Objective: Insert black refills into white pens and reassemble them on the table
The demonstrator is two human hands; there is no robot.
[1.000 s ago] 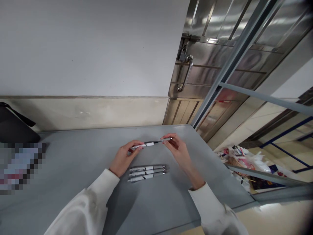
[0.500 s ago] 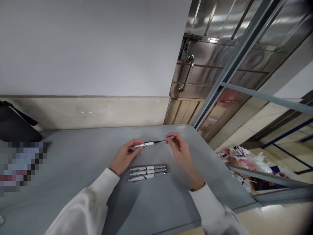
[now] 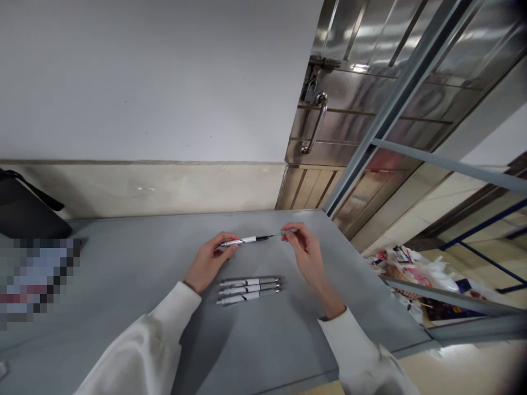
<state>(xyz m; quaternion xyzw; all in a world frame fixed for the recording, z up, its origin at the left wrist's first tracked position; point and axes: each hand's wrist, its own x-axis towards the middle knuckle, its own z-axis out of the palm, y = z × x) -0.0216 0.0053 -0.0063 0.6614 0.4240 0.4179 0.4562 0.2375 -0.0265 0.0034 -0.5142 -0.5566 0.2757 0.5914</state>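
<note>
My left hand point(image 3: 208, 263) pinches the rear part of a white and silver pen barrel point(image 3: 247, 240), which lies nearly level and points right. From its dark front end a thin refill tip point(image 3: 272, 236) sticks out toward my right hand. My right hand point(image 3: 303, 249) pinches a small silver pen tip piece point(image 3: 288, 232), mostly hidden by the fingers. A narrow gap separates that piece from the barrel, with something thin, perhaps the spring, showing there. Below the hands, three pens point(image 3: 250, 289) lie side by side on the grey table point(image 3: 263, 340), their silver tips to the right.
A black bag point(image 3: 31, 206) stands at the table's left, with a blurred-out item point(image 3: 39, 277) in front of it. The wall point(image 3: 144, 186) borders the table's back. Along the right edge rises a grey metal frame point(image 3: 370, 140); bagged items point(image 3: 420, 269) lie beyond it.
My right hand has shifted slightly right with the tip piece, widening the gap to the barrel. My left hand has moved slightly left with the barrel. The three pens have not moved.
</note>
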